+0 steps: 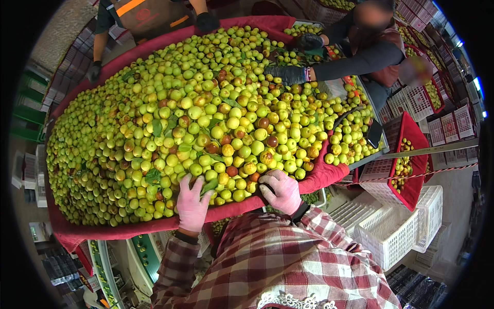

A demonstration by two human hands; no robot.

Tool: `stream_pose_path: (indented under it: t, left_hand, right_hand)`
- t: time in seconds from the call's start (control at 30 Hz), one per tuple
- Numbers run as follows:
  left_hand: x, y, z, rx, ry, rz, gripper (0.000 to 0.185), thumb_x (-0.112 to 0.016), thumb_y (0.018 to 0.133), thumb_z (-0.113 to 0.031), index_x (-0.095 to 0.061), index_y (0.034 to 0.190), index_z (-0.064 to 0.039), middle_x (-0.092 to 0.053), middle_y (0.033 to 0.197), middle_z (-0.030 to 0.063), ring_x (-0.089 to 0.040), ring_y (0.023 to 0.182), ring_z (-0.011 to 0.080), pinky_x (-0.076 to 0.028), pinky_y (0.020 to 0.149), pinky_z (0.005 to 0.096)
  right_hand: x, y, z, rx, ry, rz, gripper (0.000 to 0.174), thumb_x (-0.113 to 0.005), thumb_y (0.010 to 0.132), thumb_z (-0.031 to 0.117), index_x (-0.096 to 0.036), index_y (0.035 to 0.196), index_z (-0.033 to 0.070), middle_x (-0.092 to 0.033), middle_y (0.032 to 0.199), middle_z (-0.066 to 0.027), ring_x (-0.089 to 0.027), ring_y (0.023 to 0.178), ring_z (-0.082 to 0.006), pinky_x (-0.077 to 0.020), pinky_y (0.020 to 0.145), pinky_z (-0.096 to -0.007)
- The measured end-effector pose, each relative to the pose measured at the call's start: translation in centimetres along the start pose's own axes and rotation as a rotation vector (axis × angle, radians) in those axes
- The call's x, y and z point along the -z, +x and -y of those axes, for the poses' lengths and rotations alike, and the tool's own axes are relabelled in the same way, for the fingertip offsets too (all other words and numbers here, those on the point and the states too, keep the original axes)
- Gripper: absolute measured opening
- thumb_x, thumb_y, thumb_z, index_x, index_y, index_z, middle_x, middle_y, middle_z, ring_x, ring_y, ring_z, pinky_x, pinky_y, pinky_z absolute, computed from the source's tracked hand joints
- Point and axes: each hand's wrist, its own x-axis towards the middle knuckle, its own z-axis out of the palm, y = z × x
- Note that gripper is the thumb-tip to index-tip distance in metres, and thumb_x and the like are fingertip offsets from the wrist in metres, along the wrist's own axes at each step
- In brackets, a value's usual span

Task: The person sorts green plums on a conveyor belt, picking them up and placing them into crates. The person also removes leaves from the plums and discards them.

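Note:
A big heap of green and brown-blotched jujube fruits [162,127] fills a bin lined with red cloth [135,228]. At the near rim, my left hand [193,202], in a pink glove, lies with spread fingers on the edge of the heap, beside a green leaf [209,185]. My right hand [281,191], also gloved in pink, rests over the red rim with bent fingers touching the fruits; whether a fruit is under its fingers cannot be told. Several loose leaves, one a broad leaf [153,176], lie among the fruits.
Across the bin, a co-worker's dark-gloved hand [287,74] reaches into the fruits; another person's gloved hand [207,22] rests on the far rim. A phone [374,133] lies at the right edge. White plastic crates [389,231] stand at the lower right, a green conveyor [144,257] below left.

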Motion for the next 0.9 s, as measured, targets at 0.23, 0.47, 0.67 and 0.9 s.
stream_pose_path:
  t: [0.23,0.47,0.67,0.9]
  left_hand:
    - [-0.1,0.3,1.8,-0.062,-0.192,-0.207,0.032,-0.078,0.090,-0.007,-0.073,0.121,-0.001,-0.064,0.129,0.0156,-0.065,0.116,0.0339,-0.054,0.100,0.0401]
    - [2.1,-1.5,5.3,0.085,-0.033,-0.404,0.017,-0.066,0.099,-0.006,-0.069,0.114,0.003,-0.067,0.109,0.0171,-0.068,0.094,0.0340,-0.056,0.085,0.0397]
    - [1.8,-3.1,8.9,0.237,0.218,-0.579,0.024,-0.065,0.103,-0.020,-0.071,0.117,-0.001,-0.069,0.113,0.0163,-0.068,0.097,0.0378,-0.056,0.085,0.0441]
    - [1.8,-3.1,8.5,0.366,0.313,-0.560,0.024,-0.063,0.104,-0.024,-0.072,0.116,-0.005,-0.071,0.114,0.0119,-0.071,0.098,0.0346,-0.058,0.085,0.0426]
  right_hand:
    - [0.7,-2.5,-1.0,0.025,0.117,-0.149,0.027,-0.076,0.090,0.009,-0.071,0.117,0.007,-0.068,0.112,-0.0155,-0.069,0.097,-0.0358,-0.0583,0.085,-0.0423]
    - [3.3,-4.4,-5.5,-0.068,-0.248,-0.237,0.019,-0.071,0.092,0.011,-0.071,0.110,0.006,-0.066,0.107,-0.0149,-0.063,0.098,-0.0371,-0.0506,0.088,-0.0462]
    - [3.0,-2.0,-6.1,-0.122,-0.317,-0.075,0.016,-0.074,0.090,0.023,-0.071,0.086,0.007,-0.064,0.087,-0.0137,-0.065,0.082,-0.0366,-0.0520,0.071,-0.0492]
    - [2.4,-1.8,-6.2,-0.129,-0.330,-0.076,0.026,-0.072,0.093,0.030,-0.069,0.077,0.010,-0.065,0.081,-0.0126,-0.068,0.075,-0.0348,-0.0538,0.066,-0.0490]
